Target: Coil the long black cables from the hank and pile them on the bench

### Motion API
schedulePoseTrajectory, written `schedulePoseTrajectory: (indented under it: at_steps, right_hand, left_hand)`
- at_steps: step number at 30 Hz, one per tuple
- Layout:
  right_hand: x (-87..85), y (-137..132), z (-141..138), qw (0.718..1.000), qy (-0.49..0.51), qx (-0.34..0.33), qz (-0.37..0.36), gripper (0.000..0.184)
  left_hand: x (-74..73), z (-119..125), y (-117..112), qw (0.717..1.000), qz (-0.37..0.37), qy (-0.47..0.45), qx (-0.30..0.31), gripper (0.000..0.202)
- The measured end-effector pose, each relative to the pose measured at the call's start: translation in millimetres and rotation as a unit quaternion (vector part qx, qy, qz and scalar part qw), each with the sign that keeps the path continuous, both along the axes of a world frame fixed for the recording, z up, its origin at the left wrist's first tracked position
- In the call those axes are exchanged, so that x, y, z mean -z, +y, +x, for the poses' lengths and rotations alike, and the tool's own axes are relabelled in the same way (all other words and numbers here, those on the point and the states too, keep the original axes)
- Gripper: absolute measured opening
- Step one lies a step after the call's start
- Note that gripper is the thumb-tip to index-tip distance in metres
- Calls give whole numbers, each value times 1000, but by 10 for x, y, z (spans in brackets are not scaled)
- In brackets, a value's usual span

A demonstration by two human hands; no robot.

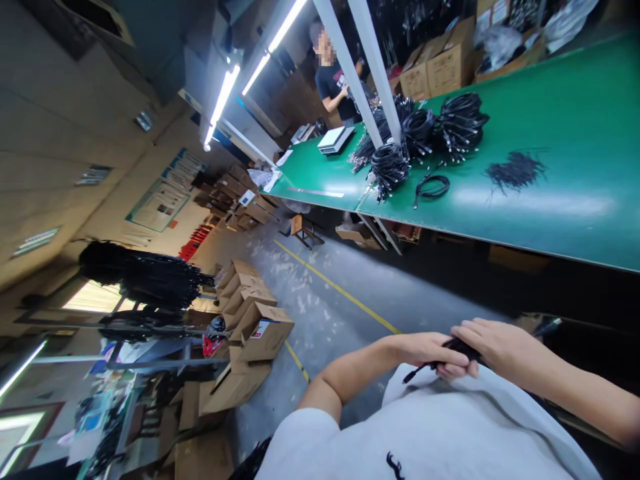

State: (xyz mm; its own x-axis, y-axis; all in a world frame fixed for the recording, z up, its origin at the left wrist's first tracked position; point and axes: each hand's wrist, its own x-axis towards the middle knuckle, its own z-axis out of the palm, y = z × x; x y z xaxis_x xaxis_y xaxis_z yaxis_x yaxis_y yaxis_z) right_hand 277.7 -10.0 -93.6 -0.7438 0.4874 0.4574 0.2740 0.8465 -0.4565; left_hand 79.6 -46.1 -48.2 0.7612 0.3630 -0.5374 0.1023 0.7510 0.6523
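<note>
Close to my body, at the lower right of the head view, both hands hold a bundled black cable (461, 348). My left hand (431, 353) is closed around it, and a short end with a plug pokes out past the fingers. My right hand (486, 341) wraps over the other side, its fingers covering much of the coil. On the green table (560, 120) beyond lie a single coiled cable (433, 187), a pile of short black ties (517, 171) and several bunches of black cables (461, 123).
A white scale (335, 140) sits farther along the table, near a standing person (333, 83). White posts (373, 73) rise from the tabletop. Open cardboard boxes (263, 330) line the floor at left, by a rack of hanging black cables (145, 273). A wooden stool (300, 230) stands near the table.
</note>
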Motion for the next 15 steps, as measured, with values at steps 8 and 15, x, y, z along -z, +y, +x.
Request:
schedulePoseTrajectory:
  at_steps: [8,15]
  right_hand:
    - [-329,227,-51,779,174,72,-598,22]
    - [-277,-99,-553,475,441,141,-748,26]
  left_hand:
    - [-509,-359,117,951,-69,-77,-291,41]
    - [-457,-378,98,898,-67,-52,-433,40]
